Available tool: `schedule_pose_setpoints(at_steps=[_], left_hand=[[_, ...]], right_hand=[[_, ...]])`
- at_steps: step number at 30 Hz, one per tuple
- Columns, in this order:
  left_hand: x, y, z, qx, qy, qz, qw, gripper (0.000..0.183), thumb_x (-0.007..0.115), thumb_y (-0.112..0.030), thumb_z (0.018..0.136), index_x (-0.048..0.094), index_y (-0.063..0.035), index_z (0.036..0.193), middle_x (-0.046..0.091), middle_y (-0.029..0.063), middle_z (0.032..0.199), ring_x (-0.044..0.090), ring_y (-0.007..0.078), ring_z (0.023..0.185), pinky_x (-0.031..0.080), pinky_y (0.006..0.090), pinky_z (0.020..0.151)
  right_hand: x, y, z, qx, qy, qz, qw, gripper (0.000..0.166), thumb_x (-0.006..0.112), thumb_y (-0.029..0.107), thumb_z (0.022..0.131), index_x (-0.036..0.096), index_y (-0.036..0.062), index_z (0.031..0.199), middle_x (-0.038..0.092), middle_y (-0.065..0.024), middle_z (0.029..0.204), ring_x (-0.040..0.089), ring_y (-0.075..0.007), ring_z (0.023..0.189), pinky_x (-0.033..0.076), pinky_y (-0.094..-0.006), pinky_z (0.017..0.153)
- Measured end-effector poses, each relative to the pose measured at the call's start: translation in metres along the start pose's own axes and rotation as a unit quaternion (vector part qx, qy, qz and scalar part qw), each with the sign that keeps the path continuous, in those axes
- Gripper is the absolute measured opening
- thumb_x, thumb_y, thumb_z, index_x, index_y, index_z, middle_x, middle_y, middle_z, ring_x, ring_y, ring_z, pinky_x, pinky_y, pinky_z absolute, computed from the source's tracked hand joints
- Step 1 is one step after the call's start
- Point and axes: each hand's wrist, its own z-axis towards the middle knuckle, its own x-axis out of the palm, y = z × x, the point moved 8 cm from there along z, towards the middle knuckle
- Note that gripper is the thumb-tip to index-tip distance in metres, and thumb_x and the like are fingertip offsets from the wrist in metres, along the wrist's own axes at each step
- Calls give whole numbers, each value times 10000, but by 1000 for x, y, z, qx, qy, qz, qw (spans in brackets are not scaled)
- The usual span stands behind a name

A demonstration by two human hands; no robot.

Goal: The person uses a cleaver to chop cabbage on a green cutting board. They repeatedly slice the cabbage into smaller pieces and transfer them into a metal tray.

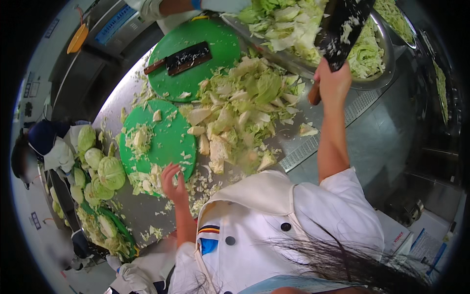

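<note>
My right hand grips a cleaver by its wooden handle. Bits of cabbage cling to its dark blade, which is over a metal bowl of cut cabbage. My left hand holds nothing, its fingers apart at the lower edge of the nearer round green cutting board. Chopped cabbage lies on that board. Beside it is a large pile of cabbage leaves and chunks. A second cleaver rests on the farther green cutting board.
Whole cabbages are heaped at the left of the metal table. Another green board bears cabbage at lower left. Co-workers stand at the left, bottom left and top; one gloved arm reaches in beside the bowls.
</note>
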Motion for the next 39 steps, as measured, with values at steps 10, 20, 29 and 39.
schedule_pose_setpoints(at_steps=[10,20,29,39], left_hand=[[-52,132,-84,-86,-3,381,920,893,781,-458,670,378,-217,1429,235,166,1506,220,373,1381,204,535,1084],[-41,152,-5,-31,10,236,971,705,770,-432,683,526,-225,1312,313,134,1468,270,363,1354,209,545,1085],[-148,243,-7,-160,-170,203,951,580,725,-375,753,558,-196,1279,419,174,1385,402,369,1269,304,485,1054],[-53,200,1,-138,-114,118,977,561,664,-395,803,515,-214,1313,397,175,1390,393,386,1241,267,480,1068]], right_hand=[[182,-21,-265,215,550,138,795,206,555,79,788,523,9,979,531,-32,568,494,-112,414,409,-278,406],[222,-73,-313,367,466,147,792,126,542,23,778,430,50,829,478,-36,577,457,-110,392,421,-286,374],[224,-114,-343,464,517,84,715,179,544,13,785,409,75,886,466,-24,583,446,-116,405,419,-300,398],[289,-114,-411,477,591,70,646,182,556,18,810,412,95,892,463,-9,588,453,-110,427,417,-291,419]])
